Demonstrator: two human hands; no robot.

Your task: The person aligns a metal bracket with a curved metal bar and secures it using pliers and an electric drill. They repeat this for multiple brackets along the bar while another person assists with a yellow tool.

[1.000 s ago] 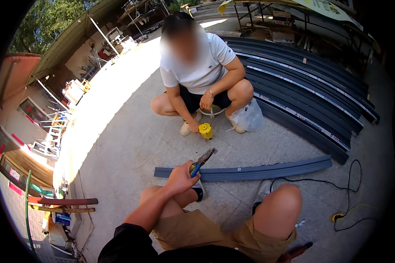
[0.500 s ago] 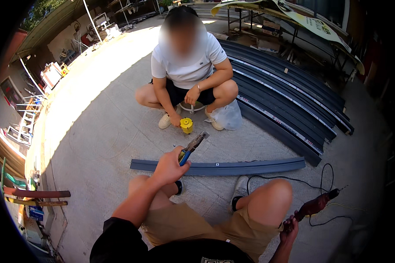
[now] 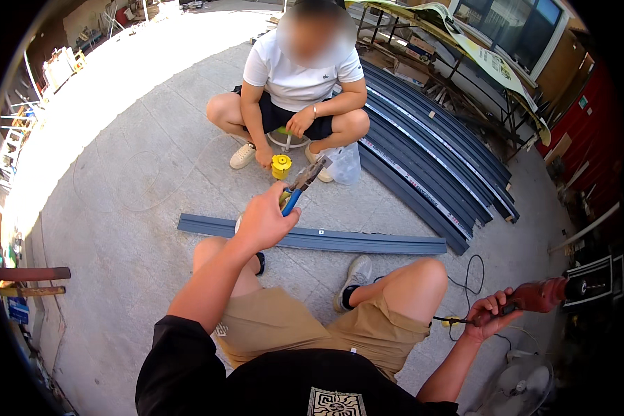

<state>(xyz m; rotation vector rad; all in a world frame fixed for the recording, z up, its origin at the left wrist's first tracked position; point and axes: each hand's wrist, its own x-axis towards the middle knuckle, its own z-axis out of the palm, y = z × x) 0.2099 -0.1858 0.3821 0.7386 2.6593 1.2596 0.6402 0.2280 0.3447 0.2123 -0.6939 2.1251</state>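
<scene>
My left hand (image 3: 262, 217) is closed round the blue and yellow handles of a pair of pliers (image 3: 304, 182), held up in front of me with the metal jaws pointing away and to the right. Out at the right, my right hand (image 3: 496, 313) grips a dark red power drill (image 3: 539, 295) by its handle, its chuck facing right. Below the pliers, on the ground, lies a long grey metal profile (image 3: 367, 241), running crosswise just past my feet. A person in a white shirt squats opposite, one hand at a yellow, round-topped object (image 3: 281, 166).
A stack of long dark profiles (image 3: 423, 163) lies at the right behind the single one. Beside the squatting person is a clear plastic bag (image 3: 343, 165). A black cord (image 3: 480, 274) loops over the ground near the drill, and a fan (image 3: 520, 381) stands at the lower right.
My right hand has raised the drill and swung it forward, chuck now pointing right. The view has shifted right. The pliers stay in my left hand.
</scene>
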